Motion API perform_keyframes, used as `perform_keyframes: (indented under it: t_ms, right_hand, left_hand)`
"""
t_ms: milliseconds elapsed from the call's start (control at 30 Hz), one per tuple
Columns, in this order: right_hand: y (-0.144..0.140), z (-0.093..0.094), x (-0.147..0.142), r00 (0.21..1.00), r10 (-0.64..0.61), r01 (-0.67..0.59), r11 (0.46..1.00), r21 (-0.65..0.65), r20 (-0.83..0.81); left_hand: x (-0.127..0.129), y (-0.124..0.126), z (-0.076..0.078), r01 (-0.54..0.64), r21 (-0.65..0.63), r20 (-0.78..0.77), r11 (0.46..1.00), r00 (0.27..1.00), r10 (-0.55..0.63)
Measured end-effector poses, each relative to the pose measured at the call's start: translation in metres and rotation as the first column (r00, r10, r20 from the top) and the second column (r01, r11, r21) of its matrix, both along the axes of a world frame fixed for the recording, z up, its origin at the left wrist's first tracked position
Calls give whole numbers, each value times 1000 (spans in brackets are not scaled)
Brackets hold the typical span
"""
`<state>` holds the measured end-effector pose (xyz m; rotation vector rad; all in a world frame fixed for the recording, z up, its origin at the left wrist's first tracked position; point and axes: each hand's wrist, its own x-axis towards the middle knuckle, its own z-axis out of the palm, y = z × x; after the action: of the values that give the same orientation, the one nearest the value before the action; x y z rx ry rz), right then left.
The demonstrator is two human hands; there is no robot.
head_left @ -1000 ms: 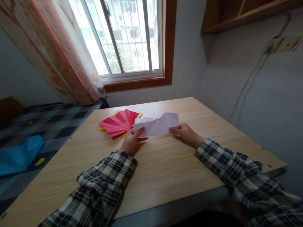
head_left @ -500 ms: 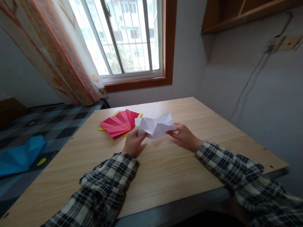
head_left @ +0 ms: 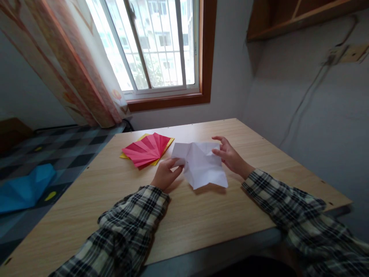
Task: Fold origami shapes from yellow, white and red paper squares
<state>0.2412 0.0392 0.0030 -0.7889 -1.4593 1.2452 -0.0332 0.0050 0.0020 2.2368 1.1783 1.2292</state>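
Observation:
A creased white paper sheet (head_left: 201,165) is spread out just above the wooden table (head_left: 196,215). My left hand (head_left: 166,175) pinches its left corner between thumb and fingers. At the sheet's upper right edge my right hand (head_left: 230,156) holds it with the fingers spread. Both sleeves are plaid. To the left of the sheet a red pleated paper fan (head_left: 145,149) lies on a yellow sheet (head_left: 167,145).
A window with a brown frame (head_left: 201,57) and a patterned curtain (head_left: 75,69) are behind the table. A wooden shelf (head_left: 288,19) hangs at upper right, above a wall socket with a cable (head_left: 334,54). A blue folded paper (head_left: 25,188) lies on the chequered floor at left.
The white sheet was folded into a narrow crumpled strip between both hands; it has now unfolded into a wider sheet hanging toward me. My right hand has risen to its upper right edge.

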Motion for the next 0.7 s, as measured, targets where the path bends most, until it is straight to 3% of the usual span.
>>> perform_keyframes:
  t_ms: [167,267,367,500,700]
  right_hand:
    - [-2,-9,-6,965,-133,68,959,274,226]
    - [-6,-11,-13,934,-202,74,916,394,294]
    - [-10,-12,-18,928,-227,81,897,434,296]
    - [-10,-8,-16,934,-188,79,937,340,303]
    - [-2,0,1,956,4,-5,1000,1,293]
  left_hand:
    - [1,-3,2,6,182,-130,983,991,18]
    - [2,-4,3,-8,218,-195,976,980,52]
    - [5,-6,3,-9,209,-222,978,973,56]
    - [7,-7,3,-37,144,-198,989,978,65]
    - [0,1,0,-270,-57,62,961,960,273]
